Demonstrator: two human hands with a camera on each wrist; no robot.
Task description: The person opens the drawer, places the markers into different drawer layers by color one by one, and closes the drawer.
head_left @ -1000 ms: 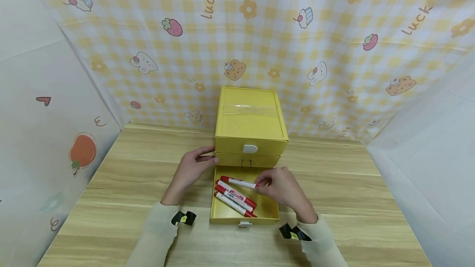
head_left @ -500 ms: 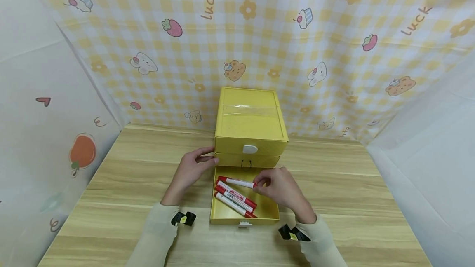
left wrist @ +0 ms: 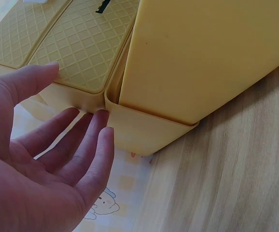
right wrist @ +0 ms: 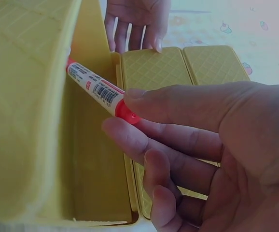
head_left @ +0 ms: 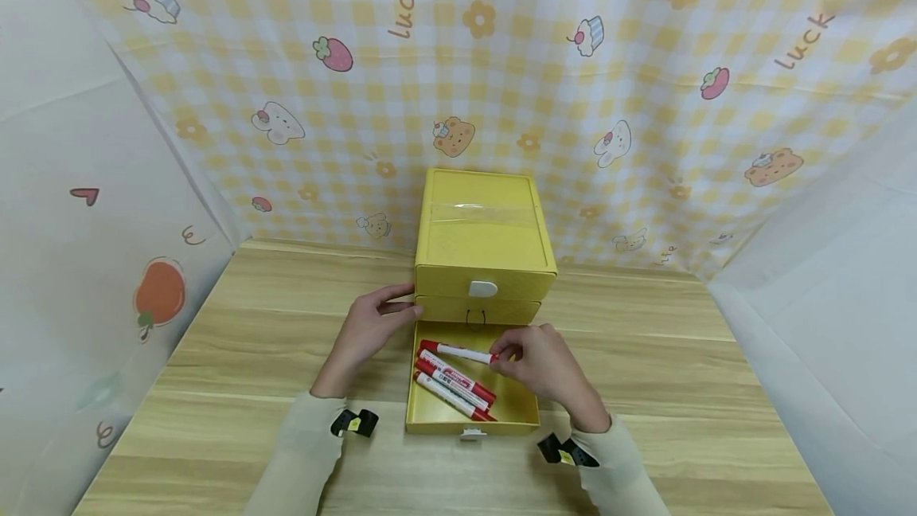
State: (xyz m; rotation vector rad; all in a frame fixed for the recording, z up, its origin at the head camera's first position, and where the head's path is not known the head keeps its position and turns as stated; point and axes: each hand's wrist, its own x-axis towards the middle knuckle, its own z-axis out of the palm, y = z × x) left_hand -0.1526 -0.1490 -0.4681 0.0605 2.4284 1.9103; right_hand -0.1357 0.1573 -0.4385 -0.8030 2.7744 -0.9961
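In the head view my right hand [head_left: 542, 361] pinches the red end of a white marker pen [head_left: 464, 352] between thumb and fingertips. The pen lies across the back of the pulled-out bottom drawer [head_left: 517, 412]. Several more red-and-white markers [head_left: 453, 385] lie slanted in the drawer's left and middle part. The right wrist view shows the red end [right wrist: 126, 113] in my fingers, its barcode side visible. My left hand [head_left: 372, 327] rests at the left front corner of the yellow drawer box [head_left: 483, 237]. In the left wrist view its thumb touches the front and its loosely bent fingers [left wrist: 98, 121] the side.
Above the pulled-out drawer are two closed drawer fronts, the top one with a white handle [head_left: 483, 288] and the middle one with a dark loop [head_left: 476, 317]. A patterned curtain [head_left: 501, 86] hangs behind the wooden table [head_left: 645, 357].
My right hand and the marker in it have shifted very slightly left, bringing the far cap closer to the drawer's left wall. My left hand has stayed in place.
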